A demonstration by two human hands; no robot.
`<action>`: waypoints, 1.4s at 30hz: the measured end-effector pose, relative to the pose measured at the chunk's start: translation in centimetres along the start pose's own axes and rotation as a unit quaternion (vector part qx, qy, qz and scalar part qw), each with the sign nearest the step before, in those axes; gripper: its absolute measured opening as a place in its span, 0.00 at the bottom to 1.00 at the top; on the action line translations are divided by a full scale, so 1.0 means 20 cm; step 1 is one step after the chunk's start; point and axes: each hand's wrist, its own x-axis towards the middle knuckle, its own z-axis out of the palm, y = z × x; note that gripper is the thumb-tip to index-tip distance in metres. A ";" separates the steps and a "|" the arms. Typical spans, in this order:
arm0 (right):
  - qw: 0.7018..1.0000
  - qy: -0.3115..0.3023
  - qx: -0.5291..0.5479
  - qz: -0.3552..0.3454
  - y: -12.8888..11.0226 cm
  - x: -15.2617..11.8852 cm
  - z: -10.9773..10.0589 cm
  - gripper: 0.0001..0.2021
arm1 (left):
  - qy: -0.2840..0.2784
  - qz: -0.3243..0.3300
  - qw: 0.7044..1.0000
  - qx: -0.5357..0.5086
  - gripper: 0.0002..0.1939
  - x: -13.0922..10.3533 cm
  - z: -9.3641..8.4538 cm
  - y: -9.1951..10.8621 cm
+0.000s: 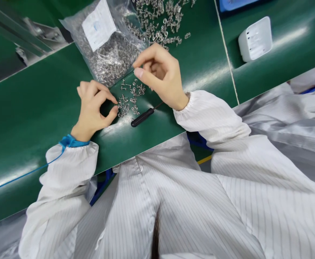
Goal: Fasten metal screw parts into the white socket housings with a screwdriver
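My left hand (94, 106) is at the left edge of a small pile of bent metal wire pieces (134, 94), perhaps springs. Its thumb and index fingertips come together beside the pieces; whatever is between them is too small to make out. Just above the pile, in front of the clear plastic bag (111, 54), my right hand (164, 77) has thumb and index finger pinched, and I cannot make out what they hold. A screwdriver with a black handle (142, 117) lies below the pile, its shaft pointing toward my right wrist.
Many more metal wire pieces (164, 21) spread beside the bag, which is full of similar parts and carries a white label (99, 25). A white plastic cup (255, 39) lies to the right, near a blue tray (236, 4). A blue wrist strap cord (25, 175) trails left.
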 end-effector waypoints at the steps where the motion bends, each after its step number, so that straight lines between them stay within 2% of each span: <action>1: 1.000 -0.010 0.005 0.000 -0.01 0.00 0.00 0.09 | -0.004 -0.007 1.000 0.010 0.25 -0.02 0.00 -0.01; 5: 0.994 -0.087 -0.057 0.046 -0.05 -0.02 -0.01 0.09 | -0.018 -0.010 0.999 0.040 0.24 -0.05 0.00 -0.03; 9: 0.982 -0.130 -0.128 0.050 -0.05 -0.03 -0.01 0.13 | -0.019 0.005 0.998 0.053 0.20 -0.08 0.03 -0.01; 12: 0.976 -0.147 -0.152 0.047 -0.05 -0.03 -0.01 0.16 | -0.013 -0.040 0.999 0.018 0.15 -0.11 0.04 0.02; 15: 0.974 -0.155 -0.165 0.033 -0.05 -0.03 -0.01 0.16 | -0.032 -0.092 0.995 0.011 0.15 -0.12 0.03 0.05; 20: 0.950 -0.215 -0.219 -0.052 0.02 -0.04 -0.01 0.19 | -0.081 -0.125 0.982 0.115 0.18 -0.08 -0.05 0.18; 22: 0.926 -0.260 -0.255 -0.103 0.06 -0.04 -0.02 0.19 | -0.098 -0.126 0.974 0.159 0.17 -0.06 -0.09 0.23; 25: 0.881 -0.320 -0.314 -0.154 0.10 -0.04 -0.02 0.16 | -0.091 -0.101 0.971 0.196 0.12 -0.05 -0.12 0.25; 27: 0.870 -0.316 -0.339 -0.169 0.10 -0.05 -0.01 0.16 | -0.085 -0.089 0.971 0.205 0.08 -0.06 -0.12 0.24; 32: 0.878 -0.275 -0.335 -0.201 0.09 -0.06 0.03 0.18 | -0.085 -0.065 0.978 0.179 0.05 -0.08 -0.10 0.18; 35: 0.884 -0.257 -0.327 -0.214 0.13 -0.06 0.04 0.20 | -0.059 -0.063 0.985 0.150 0.05 -0.09 -0.08 0.14; 39: 0.882 -0.232 -0.339 -0.233 0.17 -0.04 0.06 0.23 | -0.006 -0.116 0.988 0.099 0.08 -0.11 -0.05 0.12; 42: 0.855 -0.263 -0.389 -0.218 0.14 -0.04 0.06 0.18 | 0.007 -0.147 0.987 0.068 0.11 -0.11 -0.04 0.14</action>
